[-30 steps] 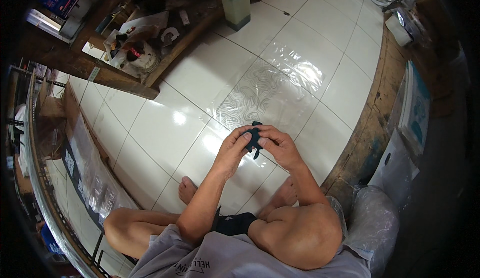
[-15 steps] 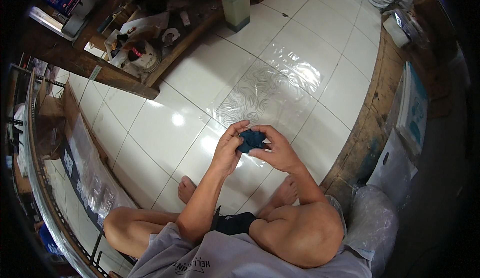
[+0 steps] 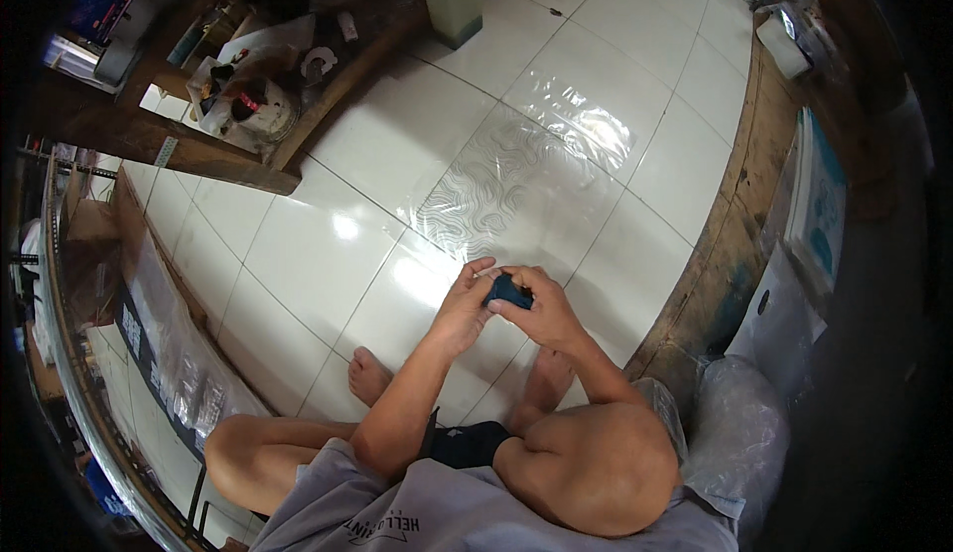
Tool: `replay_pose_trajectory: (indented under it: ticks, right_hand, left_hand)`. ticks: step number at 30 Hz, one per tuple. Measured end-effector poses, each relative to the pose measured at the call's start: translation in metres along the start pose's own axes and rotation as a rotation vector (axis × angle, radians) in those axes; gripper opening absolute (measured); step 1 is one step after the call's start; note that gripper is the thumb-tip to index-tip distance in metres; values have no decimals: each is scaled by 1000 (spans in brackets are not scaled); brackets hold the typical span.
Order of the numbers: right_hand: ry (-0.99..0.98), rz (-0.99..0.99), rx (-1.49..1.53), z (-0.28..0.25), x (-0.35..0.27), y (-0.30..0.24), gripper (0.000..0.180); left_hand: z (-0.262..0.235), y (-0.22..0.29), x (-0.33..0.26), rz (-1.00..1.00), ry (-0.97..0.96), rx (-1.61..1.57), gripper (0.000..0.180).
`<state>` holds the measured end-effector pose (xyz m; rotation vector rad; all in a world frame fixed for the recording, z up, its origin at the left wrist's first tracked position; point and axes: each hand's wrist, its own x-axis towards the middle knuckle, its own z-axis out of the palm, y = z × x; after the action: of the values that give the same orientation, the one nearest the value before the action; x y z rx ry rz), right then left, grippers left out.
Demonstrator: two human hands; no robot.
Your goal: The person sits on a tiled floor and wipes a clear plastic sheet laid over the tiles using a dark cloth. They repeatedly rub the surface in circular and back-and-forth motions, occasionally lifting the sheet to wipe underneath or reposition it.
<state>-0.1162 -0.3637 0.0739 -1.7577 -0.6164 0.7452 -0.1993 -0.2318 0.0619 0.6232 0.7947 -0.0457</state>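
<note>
I sit over a white tiled floor [image 3: 397, 155] with both forearms stretched out in front of my knees. My left hand [image 3: 464, 306] and my right hand [image 3: 541, 312] meet around a small dark blue object [image 3: 508, 294], fingers curled on it from both sides. Most of the object is hidden by the fingers, so its shape is unclear. My bare feet [image 3: 369, 373] rest on the tiles just below the hands. A dark item [image 3: 472, 443] lies between my legs.
A low wooden bench [image 3: 278, 105] at upper left carries cups, a roll of tape and clutter. A pale green canister [image 3: 454, 1] stands at the top. A wooden ledge [image 3: 735, 214] with plastic-wrapped boxes runs along the right. Bagged goods [image 3: 169, 353] line the left.
Both hands have turned the dark blue object and closed further around it; it stood more upright a second ago. My arms stay in about the same place.
</note>
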Motion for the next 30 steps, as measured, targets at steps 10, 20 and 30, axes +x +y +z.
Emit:
replay_pose_trajectory:
  ticks: [10, 20, 30]
  right_hand:
    - [135, -93, -355, -49, 54, 42, 24]
    - [-337, -261, -814, 36, 64, 66, 24]
    - [-221, -383, -802, 37, 73, 67, 18]
  left_hand:
    - [-56, -35, 30, 767, 404, 1266, 61]
    - [-82, -48, 46, 533, 361, 1781, 109]
    - [-82, -45, 52, 452, 349, 1737, 112]
